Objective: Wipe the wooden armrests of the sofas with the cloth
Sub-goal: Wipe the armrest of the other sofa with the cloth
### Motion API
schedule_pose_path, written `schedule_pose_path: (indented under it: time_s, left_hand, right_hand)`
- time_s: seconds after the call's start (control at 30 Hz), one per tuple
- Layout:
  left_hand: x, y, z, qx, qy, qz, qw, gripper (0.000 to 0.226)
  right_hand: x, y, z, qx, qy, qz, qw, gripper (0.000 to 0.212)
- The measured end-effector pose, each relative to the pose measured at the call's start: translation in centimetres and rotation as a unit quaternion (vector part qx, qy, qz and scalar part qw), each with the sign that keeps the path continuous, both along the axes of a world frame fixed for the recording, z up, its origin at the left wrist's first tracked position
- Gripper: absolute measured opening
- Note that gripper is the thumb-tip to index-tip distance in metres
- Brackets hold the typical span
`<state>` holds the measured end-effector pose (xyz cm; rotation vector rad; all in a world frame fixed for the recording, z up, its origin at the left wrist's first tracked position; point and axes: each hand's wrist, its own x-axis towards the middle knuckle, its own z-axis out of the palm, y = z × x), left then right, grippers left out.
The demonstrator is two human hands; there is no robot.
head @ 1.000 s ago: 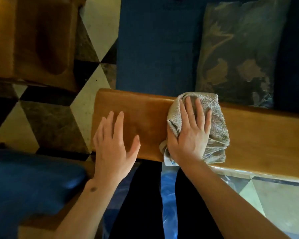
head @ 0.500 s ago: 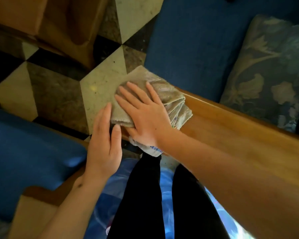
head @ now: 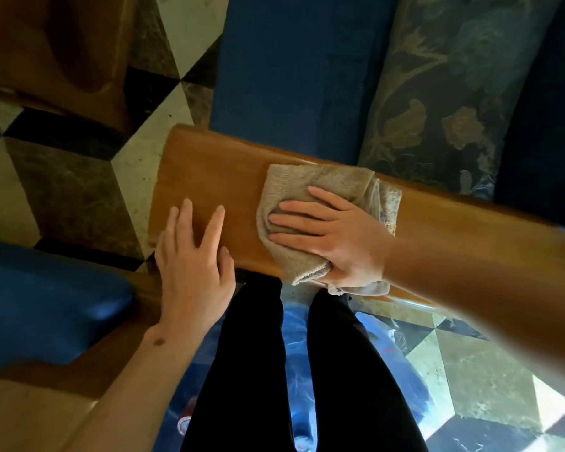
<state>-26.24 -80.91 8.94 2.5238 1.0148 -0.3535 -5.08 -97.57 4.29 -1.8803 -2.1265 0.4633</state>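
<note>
A flat wooden armrest (head: 216,177) of a blue sofa runs from the middle left to the right edge. A folded beige cloth (head: 310,181) lies on it near the middle. My right hand (head: 336,236) presses flat on the cloth, fingers pointing left, with the thumb curled around its near edge. My left hand (head: 193,265) rests on the armrest's near left end with fingers spread, holding nothing. It is a short way left of the cloth and apart from it.
A blue seat cushion (head: 294,73) and a floral pillow (head: 444,93) lie beyond the armrest. Another blue sofa seat (head: 40,301) with a wooden frame sits at the lower left. A wooden piece stands at the top left on patterned tiles (head: 59,190). My dark-trousered legs are below.
The cloth and my right hand slid from the armrest's left end back toward its middle. My left hand came up onto the armrest with fingers spread.
</note>
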Motion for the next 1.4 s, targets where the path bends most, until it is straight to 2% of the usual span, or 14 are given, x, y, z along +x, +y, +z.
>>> schedule_pose_path:
  time_s: [0.13, 0.3, 0.6, 0.73, 0.87, 1.03, 1.1, 1.17, 1.4]
  left_hand:
    - [2.0, -5.1, -0.1, 0.022, 0.031, -0.056, 0.998, 0.074]
    - [6.1, -12.1, -0.6, 0.015, 0.022, -0.128, 0.991, 0.072]
    - [12.3, -21.6, -0.3, -0.001, -0.005, -0.238, 0.971, 0.069]
    - [12.9, -24.3, 0.0, 0.005, 0.025, -0.258, 0.966, 0.071]
    - [13.0, -24.1, 0.4, 0.025, 0.044, -0.246, 0.968, 0.069]
    - [12.2, -19.7, 0.2, 0.037, 0.024, -0.219, 0.975, 0.068]
    - [11.3, -16.9, -0.1, 0.040, 0.016, -0.199, 0.979, 0.066]
    - [9.5, -14.0, -0.2, 0.044, 0.020, -0.178, 0.983, 0.065]
    - [3.3, -3.6, -0.5, 0.056, 0.040, -0.064, 0.996, 0.062]
  right_hand:
    - [1.6, -7.7, 0.0, 0.011, 0.005, -0.139, 0.990, 0.071]
    - [3.3, -17.2, 0.2, 0.004, -0.005, -0.248, 0.969, 0.068]
    - [6.2, -31.8, -0.3, 0.004, -0.037, -0.319, 0.947, 0.073]
    - [6.1, -35.0, -0.5, 0.007, -0.054, -0.361, 0.931, 0.072]
    - [4.0, -33.6, -0.1, 0.010, -0.057, -0.447, 0.893, 0.067]
    - [0.3, -26.8, 0.4, -0.034, -0.064, -0.582, 0.810, 0.075]
    - [-0.7, -22.3, 0.3, -0.061, -0.068, -0.577, 0.812, 0.080]
    - [-2.1, -17.0, 0.3, -0.077, -0.067, -0.546, 0.832, 0.082]
    - [-5.9, 1.1, 0.5, -0.089, -0.058, -0.489, 0.866, 0.075]
